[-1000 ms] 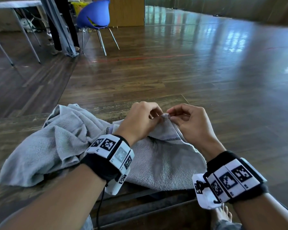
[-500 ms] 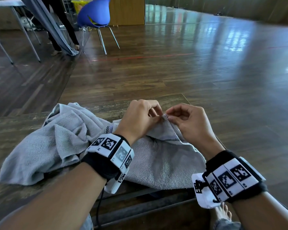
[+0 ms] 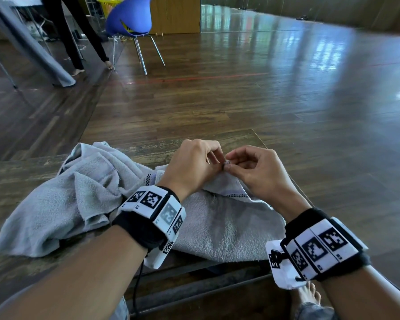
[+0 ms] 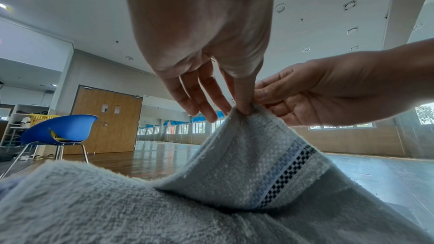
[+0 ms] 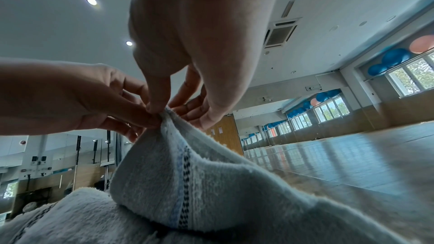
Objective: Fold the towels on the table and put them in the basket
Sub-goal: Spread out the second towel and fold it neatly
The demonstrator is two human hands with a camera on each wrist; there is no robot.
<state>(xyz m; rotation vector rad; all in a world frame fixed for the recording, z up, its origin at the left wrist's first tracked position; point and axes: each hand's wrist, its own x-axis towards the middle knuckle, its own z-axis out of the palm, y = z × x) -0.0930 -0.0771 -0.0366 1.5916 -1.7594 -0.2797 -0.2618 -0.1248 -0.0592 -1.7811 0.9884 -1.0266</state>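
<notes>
A light grey towel (image 3: 219,225) with a blue and black checked border stripe (image 4: 281,172) lies crumpled on the wooden table (image 3: 14,179). One corner is lifted off the table. My left hand (image 3: 194,167) pinches that corner between thumb and fingertips (image 4: 244,108). My right hand (image 3: 256,169) pinches the same corner from the other side, its fingertips (image 5: 155,108) touching the left hand's. The towel (image 5: 187,183) hangs down from the corner like a tent. More grey towel cloth (image 3: 62,195) is bunched at the left. No basket for the towels is in view.
The table's far edge (image 3: 217,135) and right edge lie close to my hands. Beyond is open wooden floor. A blue chair (image 3: 132,21) and a standing person's legs (image 3: 79,35) are far off at the back left. My bare foot (image 3: 306,294) shows under the table.
My hands have drawn a little closer together on the towel corner, so less cloth shows between the fingertips. The towel on the table has not shifted.
</notes>
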